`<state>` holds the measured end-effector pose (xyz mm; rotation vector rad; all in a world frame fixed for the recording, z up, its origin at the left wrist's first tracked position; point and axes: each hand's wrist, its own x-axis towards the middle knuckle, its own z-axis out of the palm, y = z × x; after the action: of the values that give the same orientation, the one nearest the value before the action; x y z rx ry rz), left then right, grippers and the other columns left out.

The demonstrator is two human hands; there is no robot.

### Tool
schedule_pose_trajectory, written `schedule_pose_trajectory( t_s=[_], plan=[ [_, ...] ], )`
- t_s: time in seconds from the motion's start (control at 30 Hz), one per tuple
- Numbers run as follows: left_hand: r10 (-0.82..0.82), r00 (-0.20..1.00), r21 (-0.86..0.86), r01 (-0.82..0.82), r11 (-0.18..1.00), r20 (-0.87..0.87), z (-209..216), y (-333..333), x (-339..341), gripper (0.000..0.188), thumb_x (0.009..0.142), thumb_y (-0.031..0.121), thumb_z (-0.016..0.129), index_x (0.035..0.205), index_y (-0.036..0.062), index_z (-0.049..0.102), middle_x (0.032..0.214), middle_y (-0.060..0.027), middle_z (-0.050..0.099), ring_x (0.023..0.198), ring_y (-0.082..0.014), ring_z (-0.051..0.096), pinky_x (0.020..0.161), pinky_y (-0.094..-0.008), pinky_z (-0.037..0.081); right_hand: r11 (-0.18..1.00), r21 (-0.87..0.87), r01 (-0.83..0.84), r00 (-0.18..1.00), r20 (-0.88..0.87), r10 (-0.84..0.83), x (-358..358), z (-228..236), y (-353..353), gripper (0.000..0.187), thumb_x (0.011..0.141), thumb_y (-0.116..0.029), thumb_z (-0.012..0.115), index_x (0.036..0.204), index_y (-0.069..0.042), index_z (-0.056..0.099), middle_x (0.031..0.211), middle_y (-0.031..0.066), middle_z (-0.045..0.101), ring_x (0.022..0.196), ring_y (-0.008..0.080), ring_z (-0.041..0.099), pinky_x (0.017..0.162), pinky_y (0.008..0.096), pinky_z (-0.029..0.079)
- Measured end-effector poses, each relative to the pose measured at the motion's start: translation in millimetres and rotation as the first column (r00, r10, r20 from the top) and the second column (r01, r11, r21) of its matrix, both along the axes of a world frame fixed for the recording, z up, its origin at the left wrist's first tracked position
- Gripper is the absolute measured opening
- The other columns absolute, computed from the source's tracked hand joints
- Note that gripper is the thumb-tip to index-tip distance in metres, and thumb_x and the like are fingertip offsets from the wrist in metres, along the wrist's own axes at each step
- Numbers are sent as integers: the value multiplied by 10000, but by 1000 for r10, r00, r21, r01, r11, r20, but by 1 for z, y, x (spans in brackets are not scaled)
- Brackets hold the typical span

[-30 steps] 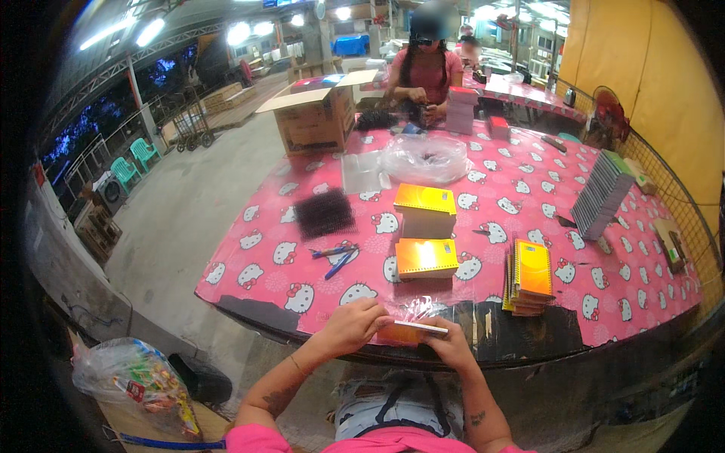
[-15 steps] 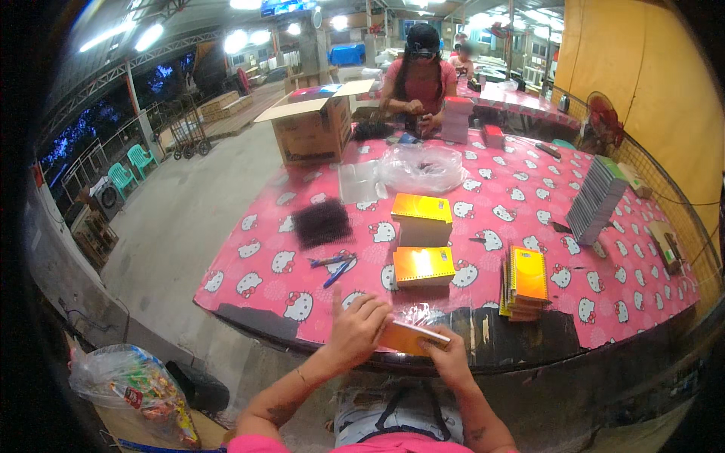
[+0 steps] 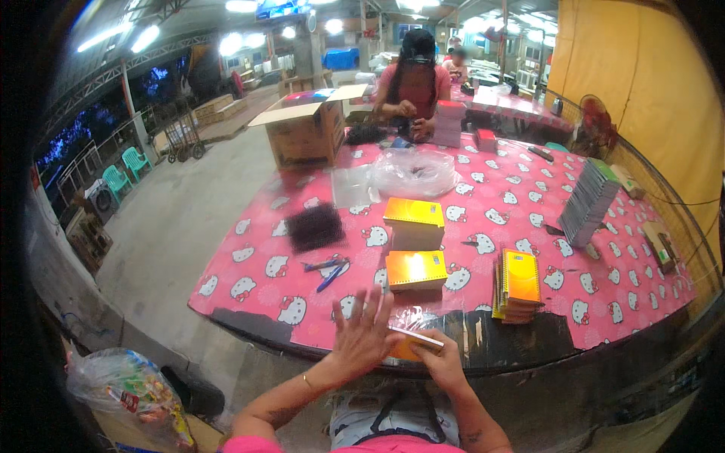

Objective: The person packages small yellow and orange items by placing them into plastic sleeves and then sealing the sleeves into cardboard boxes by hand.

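A small notebook with an orange cover (image 3: 408, 350) is held at the table's near edge, its white page edge facing up. My right hand (image 3: 444, 364) grips its right end, fingers closed round it. My left hand (image 3: 359, 332) lies at the notebook's left end with its fingers stretched and spread; its palm or thumb seems to touch it. Beyond them stand two stacks of yellow-orange spiral notebooks, a nearer one (image 3: 416, 266) and a farther one (image 3: 414, 214). Left of these lie a blue-handled hand tool (image 3: 331, 276) and a dark pile of binding coils (image 3: 315, 227).
A third notebook pile (image 3: 519, 281) sits at the right, and a tall grey-edged stack (image 3: 587, 202) beyond it. Clear plastic bags (image 3: 414, 174) and an open carton (image 3: 306, 136) are farther back. A co-worker (image 3: 414, 94) stands across the pink patterned table (image 3: 498, 355).
My left hand's fingers have lifted off the notebook and spread apart, pointing away from me. My right hand keeps its grip; the notebook has tilted slightly. The whole view has shifted a little.
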<state>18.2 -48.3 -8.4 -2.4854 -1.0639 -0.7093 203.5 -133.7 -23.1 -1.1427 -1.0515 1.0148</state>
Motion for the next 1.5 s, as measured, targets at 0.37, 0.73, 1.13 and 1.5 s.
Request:
schedule_pose_trajectory(
  t_s=[0.37,0.73,1.13,1.5],
  plan=[
    [-118,992,-7,118,993,-52,-2,-8,5,913,969,628,364,1541,-44,130,1628,-226,75,1523,-346,21,1169,-583,-93,998,-36,-44,998,45,45,-2,11,2,220,878,-40,715,1090,-3,670,1006,39,683,968,114,619,887,286,499],
    [-271,961,-114,275,955,50,-49,-28,14,887,939,612,445,1507,-42,256,1610,-218,174,1516,-340,101,1179,-572,-35,996,14,-93,996,-7,93,11,-18,22,170,906,-32,675,1072,2,686,1007,36,702,955,102,626,861,275,509],
    [-253,964,-170,265,949,85,-75,-38,14,863,955,600,425,1530,-12,226,1621,-218,131,1518,-337,91,1163,-602,-64,979,94,-183,974,151,168,12,-44,28,312,844,-5,690,1154,-2,658,962,83,718,929,116,640,844,303,533],
    [-142,979,-63,134,989,-144,-24,-11,31,883,941,625,434,1525,-11,254,1597,-202,218,1512,-348,93,1153,-622,-68,987,75,-144,958,258,120,17,-33,27,386,824,-29,707,1201,13,638,1091,147,711,1053,168,643,890,317,518]
  ],
)
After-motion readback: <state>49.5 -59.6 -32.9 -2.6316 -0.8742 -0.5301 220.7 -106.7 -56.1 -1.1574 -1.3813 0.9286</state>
